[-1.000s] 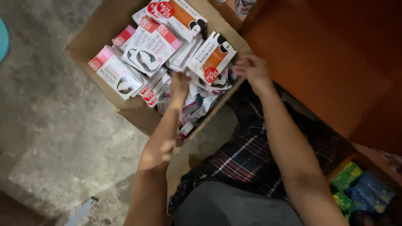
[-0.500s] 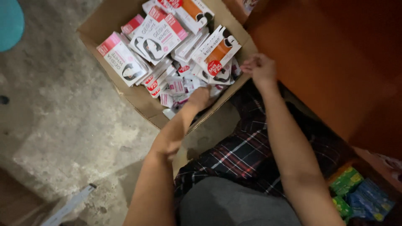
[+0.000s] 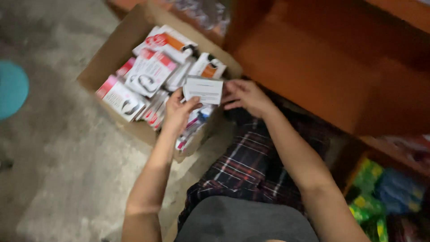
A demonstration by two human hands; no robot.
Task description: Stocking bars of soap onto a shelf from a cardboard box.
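Left hand: the left hand [image 3: 178, 111] is raised over the near side of the cardboard box [image 3: 117, 47], its fingers closed on the left edge of a small white packet [image 3: 204, 90], thumb on top
Right hand: the right hand [image 3: 245, 95] meets the same packet from the other side, fingertips pinching its right edge
Packet: held flat between both hands, just above the box's near right corner, its pale printed face turned up; the print is too blurred to make out
Box: open on the concrete floor [image 3: 58, 170], packed with white and red retail cartons [image 3: 148, 71] lying at mixed angles, some with orange panels
Person: seated, a dark plaid garment [image 3: 251, 166] across the lap, both forearms reaching forward
Surroundings: an orange-brown wooden shelf [image 3: 313, 67] stands just right of the box; green and blue packets [image 3: 380, 192] sit low at the right; a teal round object [image 3: 11, 89] lies at the left edge
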